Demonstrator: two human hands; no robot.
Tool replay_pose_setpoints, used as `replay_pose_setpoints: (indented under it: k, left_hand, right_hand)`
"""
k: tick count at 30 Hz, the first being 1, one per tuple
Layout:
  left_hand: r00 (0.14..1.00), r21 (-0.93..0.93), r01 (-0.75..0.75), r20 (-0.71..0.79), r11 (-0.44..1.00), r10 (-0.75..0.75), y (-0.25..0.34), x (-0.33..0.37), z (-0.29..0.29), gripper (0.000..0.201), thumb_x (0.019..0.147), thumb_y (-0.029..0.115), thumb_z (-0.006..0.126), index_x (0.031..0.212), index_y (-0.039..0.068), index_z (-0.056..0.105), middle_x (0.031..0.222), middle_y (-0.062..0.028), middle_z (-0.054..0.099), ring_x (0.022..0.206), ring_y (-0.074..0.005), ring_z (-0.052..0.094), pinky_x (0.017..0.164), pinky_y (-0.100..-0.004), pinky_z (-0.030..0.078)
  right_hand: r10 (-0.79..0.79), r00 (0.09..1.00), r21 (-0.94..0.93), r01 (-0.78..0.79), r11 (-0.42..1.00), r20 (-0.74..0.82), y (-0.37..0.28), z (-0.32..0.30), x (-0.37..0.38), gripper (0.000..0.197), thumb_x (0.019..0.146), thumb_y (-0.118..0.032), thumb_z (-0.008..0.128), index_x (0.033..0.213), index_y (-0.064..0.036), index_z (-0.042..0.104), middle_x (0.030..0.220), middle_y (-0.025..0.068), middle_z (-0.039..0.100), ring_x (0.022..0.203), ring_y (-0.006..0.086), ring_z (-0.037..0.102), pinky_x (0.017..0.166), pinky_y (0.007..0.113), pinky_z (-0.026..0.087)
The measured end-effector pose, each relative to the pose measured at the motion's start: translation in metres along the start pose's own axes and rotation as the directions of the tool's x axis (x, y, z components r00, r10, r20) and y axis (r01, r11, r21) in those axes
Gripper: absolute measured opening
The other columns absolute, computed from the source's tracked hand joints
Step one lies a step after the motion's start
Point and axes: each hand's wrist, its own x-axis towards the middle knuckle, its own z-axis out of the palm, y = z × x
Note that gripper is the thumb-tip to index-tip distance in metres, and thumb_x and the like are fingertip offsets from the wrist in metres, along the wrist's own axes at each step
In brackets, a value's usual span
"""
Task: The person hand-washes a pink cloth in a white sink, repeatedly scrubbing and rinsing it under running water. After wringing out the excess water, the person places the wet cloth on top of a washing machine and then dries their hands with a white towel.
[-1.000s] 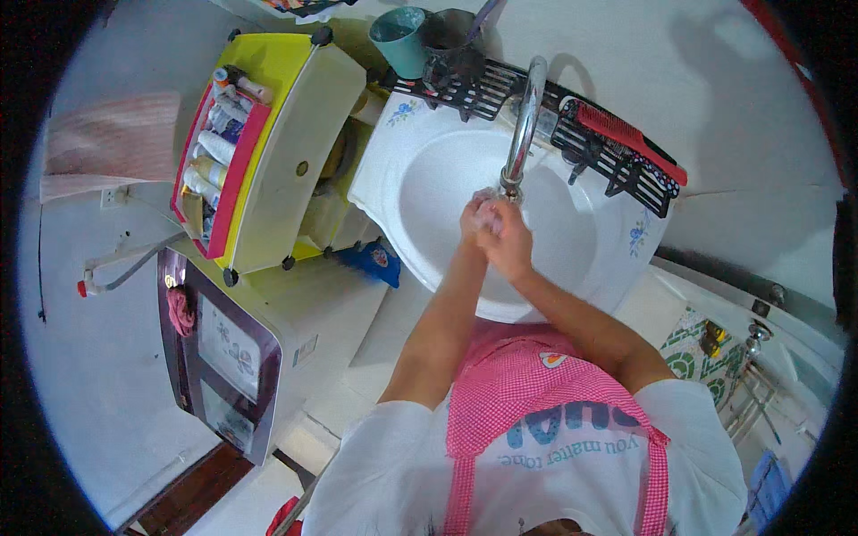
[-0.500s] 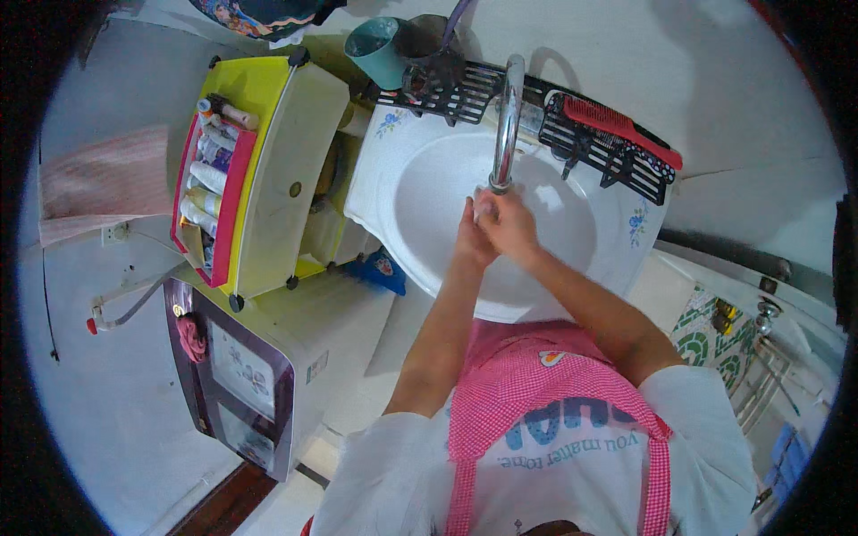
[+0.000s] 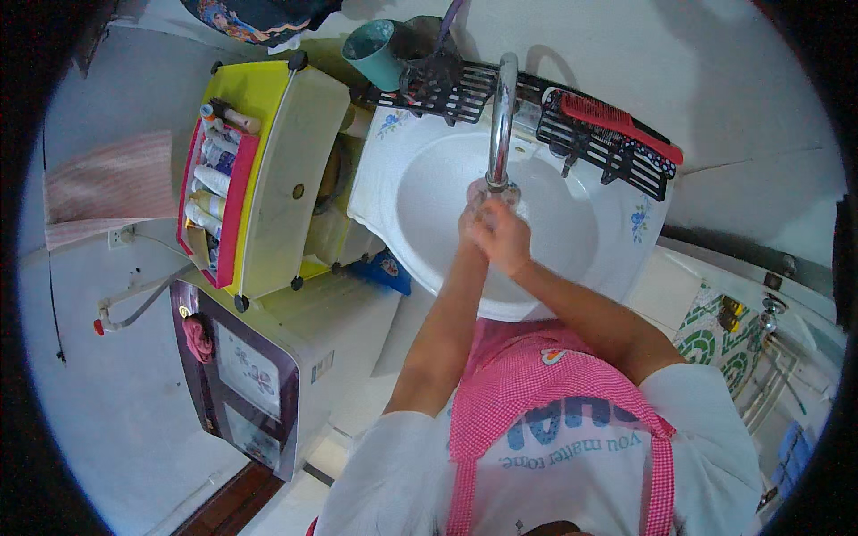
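Observation:
Both hands are together under the chrome tap [image 3: 503, 125], over the white basin [image 3: 429, 214]. My right hand [image 3: 508, 239] is folded across my left hand [image 3: 472, 220], its fingers bent over it. Water appears to splash around the fingers just below the spout. Much of the left hand lies behind the right hand and the spout, and its fingers are hard to make out. No object shows between the palms.
Black slotted racks [image 3: 465, 94] flank the tap; a red comb [image 3: 594, 112] lies on the right one. A teal cup [image 3: 374, 55] stands at the back left. Left of the sink are a cabinet [image 3: 286, 179] with a pink tray [image 3: 239, 192] of bottles and a washing machine [image 3: 313, 357].
My right hand has turned and slid over the left hand, its fingers now more bent. Splashing around the spout is more visible. The view has shifted slightly.

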Motion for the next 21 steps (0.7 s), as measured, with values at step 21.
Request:
replay_pose_setpoints:
  k: [21]
  left_hand:
    - [0.932,0.897,-0.064,-0.103,0.438,0.348,0.069,-0.027,0.091,0.022,0.078,-0.002,0.057,0.100,0.002,0.061,0.093,-0.0027,0.061,0.082,-0.0121,0.054,0.065,-0.0261,0.044]
  right_hand:
    - [-0.024,0.903,0.558,-0.244,0.793,0.429,0.020,-0.058,0.078,0.037,0.078,-0.011,0.062,0.112,0.0006,0.054,0.094,0.0071,0.060,0.085,0.0150,0.058,0.075,0.030,0.048]
